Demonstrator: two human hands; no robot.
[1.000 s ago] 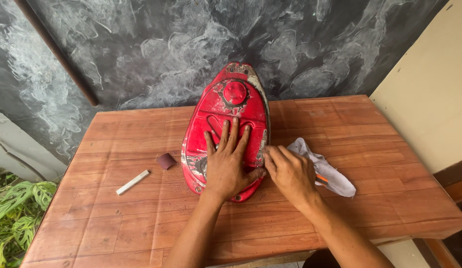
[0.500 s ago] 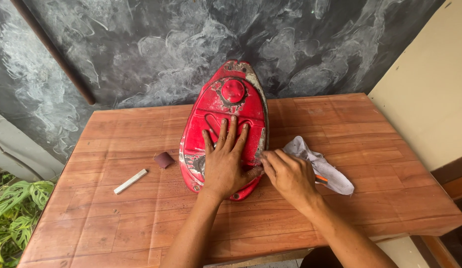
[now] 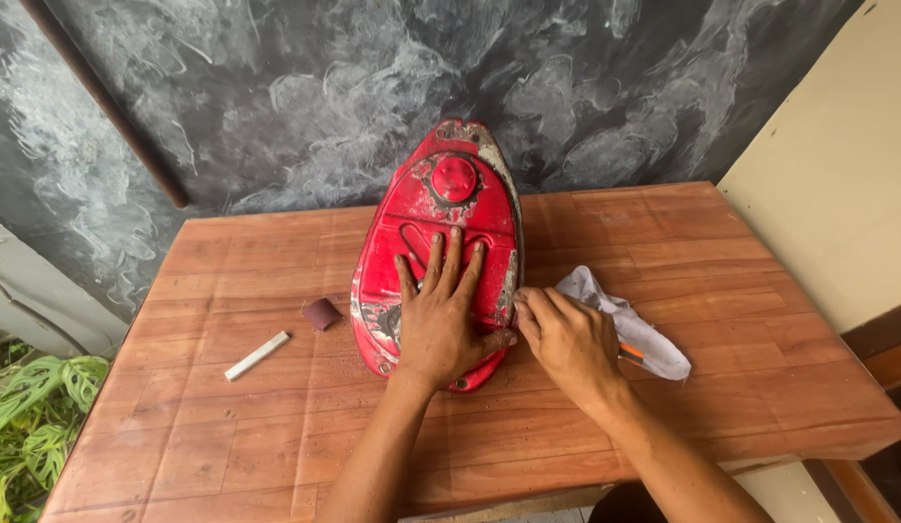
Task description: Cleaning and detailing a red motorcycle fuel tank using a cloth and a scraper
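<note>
Head view: red fuel tank (image 3: pixel 441 223) lying flat mid-table (image 3: pixel 228 426), left hand (image 3: pixel 439 315) spread open on top, steadying. Right hand (image 3: pixel 566 339) fingers curled, pressed to tank's right edge, grip contents unclear; likely sanding, needing firm bracing.

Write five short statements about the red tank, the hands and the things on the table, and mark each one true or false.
1. The left hand lies flat, fingers spread, on top of the red tank. True.
2. The right hand rests on the tank's round cap. False: it is at the tank's right edge, near the table; the cap is untouched.
3. A white cloth lies on the table to the right of the tank. True.
4. The white stick leans on the tank. False: it lies flat on the table to the left, apart from it.
5. The tank's paint is flawless. False: it is worn and chipped along the edges.
</note>
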